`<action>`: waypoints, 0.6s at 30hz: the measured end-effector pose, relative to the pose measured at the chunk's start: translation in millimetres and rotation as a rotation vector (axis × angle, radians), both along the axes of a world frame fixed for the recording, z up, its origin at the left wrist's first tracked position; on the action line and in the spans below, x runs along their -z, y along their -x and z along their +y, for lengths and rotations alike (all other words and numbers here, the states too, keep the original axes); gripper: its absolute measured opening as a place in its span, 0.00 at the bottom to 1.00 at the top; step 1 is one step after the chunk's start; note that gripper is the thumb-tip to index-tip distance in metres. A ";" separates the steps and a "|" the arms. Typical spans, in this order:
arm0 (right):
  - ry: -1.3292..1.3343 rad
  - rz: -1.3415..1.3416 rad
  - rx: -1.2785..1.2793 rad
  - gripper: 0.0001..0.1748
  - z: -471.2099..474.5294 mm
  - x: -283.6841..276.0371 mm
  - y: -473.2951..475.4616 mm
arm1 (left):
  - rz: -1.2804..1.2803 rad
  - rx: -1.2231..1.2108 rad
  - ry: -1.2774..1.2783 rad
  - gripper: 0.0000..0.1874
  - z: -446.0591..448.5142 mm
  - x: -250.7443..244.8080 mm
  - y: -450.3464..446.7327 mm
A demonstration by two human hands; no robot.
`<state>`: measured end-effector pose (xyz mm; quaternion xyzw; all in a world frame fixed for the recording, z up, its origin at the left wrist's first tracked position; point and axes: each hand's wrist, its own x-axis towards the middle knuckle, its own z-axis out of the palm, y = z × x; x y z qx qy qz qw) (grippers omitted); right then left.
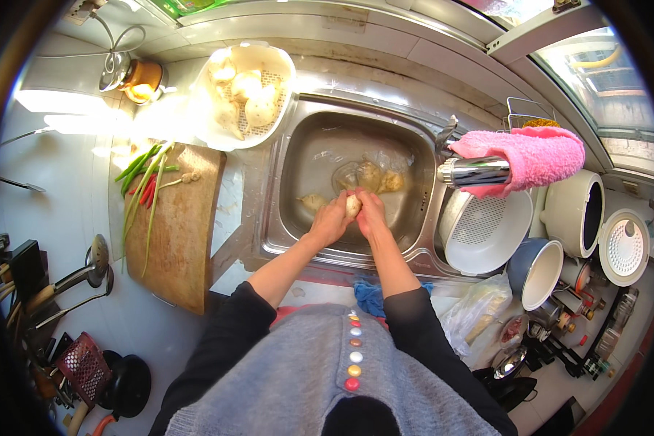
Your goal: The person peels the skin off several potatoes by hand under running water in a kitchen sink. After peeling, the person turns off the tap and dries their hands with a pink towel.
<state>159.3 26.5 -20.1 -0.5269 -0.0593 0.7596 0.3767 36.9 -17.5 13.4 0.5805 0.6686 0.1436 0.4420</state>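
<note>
Over the stainless steel sink [310,147], my left hand [331,220] and my right hand [370,213] both grip one pale root vegetable [353,206] between their fingers. Water stands in the basin. Just beyond my fingertips, more tubers [369,175] lie in the water, blurred by ripples. Another pointed tuber [312,201] rests in the basin to the left of my left hand. At the upper left of the sink sits a white plastic colander [243,143] holding several pale tubers [261,106], partly washed out by sunlight.
A pink towel [545,158] hangs over the chrome faucet [477,171] at the right. Below it is a white strainer basket [482,234]. On the left, a wooden cutting board [171,240] bears red chillies [149,191], green peppers and scallions. A blue cloth [368,298] lies at the front edge.
</note>
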 end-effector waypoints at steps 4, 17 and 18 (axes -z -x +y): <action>-0.032 0.039 -0.026 0.15 0.1 -1.5 -1.2 | -0.035 -0.051 -0.008 0.36 -1.0 -8.4 -2.0; -0.066 0.057 -0.289 0.13 7.0 -3.2 -16.5 | 0.029 0.019 -0.027 0.34 -4.1 0.9 5.6; -0.096 -0.031 -0.358 0.13 6.7 -6.5 -15.3 | 0.019 0.033 0.001 0.33 -1.8 -0.4 8.7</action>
